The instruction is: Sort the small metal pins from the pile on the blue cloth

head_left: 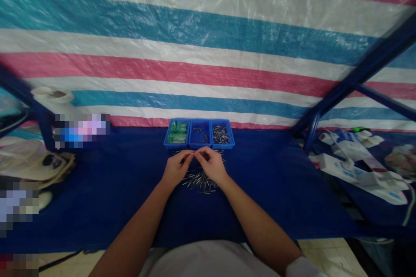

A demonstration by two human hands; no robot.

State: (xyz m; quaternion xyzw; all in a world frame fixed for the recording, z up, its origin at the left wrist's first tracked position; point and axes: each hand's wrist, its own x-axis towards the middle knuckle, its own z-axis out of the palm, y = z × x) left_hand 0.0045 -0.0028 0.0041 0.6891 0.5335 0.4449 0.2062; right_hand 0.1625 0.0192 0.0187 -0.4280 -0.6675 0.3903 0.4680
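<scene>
Left hand [178, 166] and right hand [212, 165] meet at the fingertips in front of me, each narrowed to a pinch. What sits between the fingers is too small to make out, so I cannot tell whether either one grips a rod. Bringing them together so closely probably steadies something tiny, with each hand bracing the other.

Just below, a loose pile of metal rods [199, 179] lies fanned out on the blue table [113, 194], more showing on the far side of my fingers. Spread like this, single ones should be easy to pick up.

Beyond my hands, three blue trays stand side by side, likely to separate their contents within short reach. The left tray [175, 146] has something green and shiny in it, the middle tray [196, 140] a few thin rods, and the right tray [224, 146] a thick heap of them.
</scene>
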